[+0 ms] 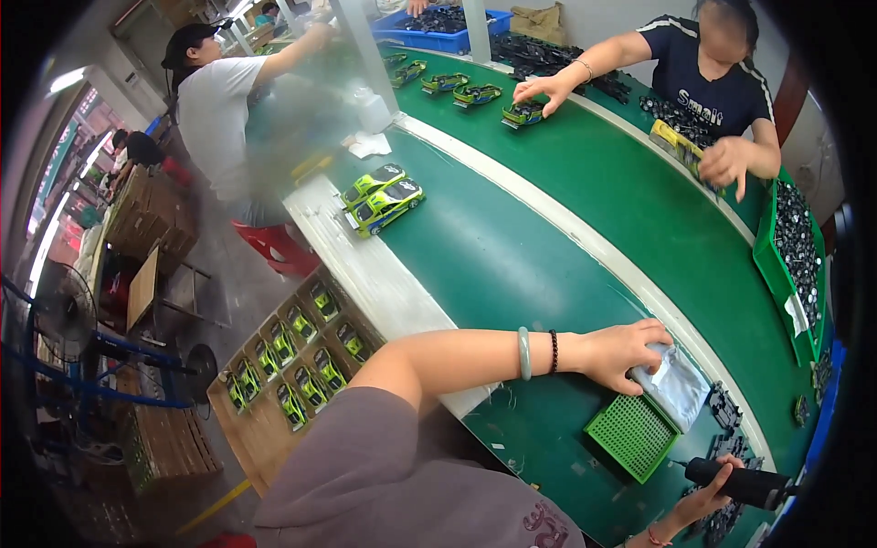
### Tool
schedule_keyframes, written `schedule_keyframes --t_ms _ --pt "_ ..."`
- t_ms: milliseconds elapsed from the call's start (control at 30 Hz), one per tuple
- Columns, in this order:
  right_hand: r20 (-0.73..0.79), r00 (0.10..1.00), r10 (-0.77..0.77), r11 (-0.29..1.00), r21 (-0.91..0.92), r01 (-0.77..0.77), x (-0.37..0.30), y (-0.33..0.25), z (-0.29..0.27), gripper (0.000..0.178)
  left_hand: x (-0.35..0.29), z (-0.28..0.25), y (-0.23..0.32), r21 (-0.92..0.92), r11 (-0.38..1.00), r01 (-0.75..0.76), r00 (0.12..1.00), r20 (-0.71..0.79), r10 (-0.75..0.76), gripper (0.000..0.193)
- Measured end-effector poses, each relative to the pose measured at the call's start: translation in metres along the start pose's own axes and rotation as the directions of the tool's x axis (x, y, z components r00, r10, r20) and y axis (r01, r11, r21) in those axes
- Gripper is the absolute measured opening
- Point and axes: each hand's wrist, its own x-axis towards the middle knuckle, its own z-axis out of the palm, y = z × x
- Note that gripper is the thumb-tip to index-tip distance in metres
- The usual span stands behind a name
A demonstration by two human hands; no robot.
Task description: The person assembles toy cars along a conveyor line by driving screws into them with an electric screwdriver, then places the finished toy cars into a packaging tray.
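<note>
My left hand (624, 357) reaches across to a white plastic bag (681, 388), its fingers curled over the bag's near edge. The bag lies against a green perforated basket (632, 437) on the green bench. At the lower right, my right hand (708, 500) is wrapped round a black electric screwdriver (744, 484), whose thin bit points left toward the basket. Black plastic parts (726, 411) lie beside the bag, and more lie beneath the screwdriver. Two green toy cars (388, 208) stand farther left on the bench.
A cardboard tray (265, 422) of green toy cars is at the lower left. Across the curved green belt (585, 173), a co-worker's hand (545, 91) touches a car body in a row of several. A green bin (793, 265) of small black parts stands at the right.
</note>
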Motion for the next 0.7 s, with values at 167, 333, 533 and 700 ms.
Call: schedule_keyframes --t_ms 167,333,533,700 --pt "-0.050 0.999 -0.006 1.000 -0.020 0.005 -0.002 -0.003 -0.003 0.023 0.005 0.004 -0.002 -0.008 1.000 -0.024 1.000 0.015 0.024 0.029" --pt "-0.027 0.999 -0.025 0.999 -0.033 0.024 -0.001 -0.010 0.009 0.029 0.004 -0.004 0.000 0.063 0.998 0.009 1.000 0.029 -0.011 0.032" --pt "-0.062 0.993 -0.105 0.994 0.009 0.106 -0.003 -0.013 0.018 0.045 0.007 -0.007 0.005 0.045 0.997 0.061 0.994 0.085 -0.065 0.031" --pt "-0.061 0.997 -0.048 0.997 0.058 0.052 -0.006 -0.010 0.016 0.068 0.008 -0.006 0.006 0.050 0.995 0.089 0.992 0.090 -0.093 0.031"
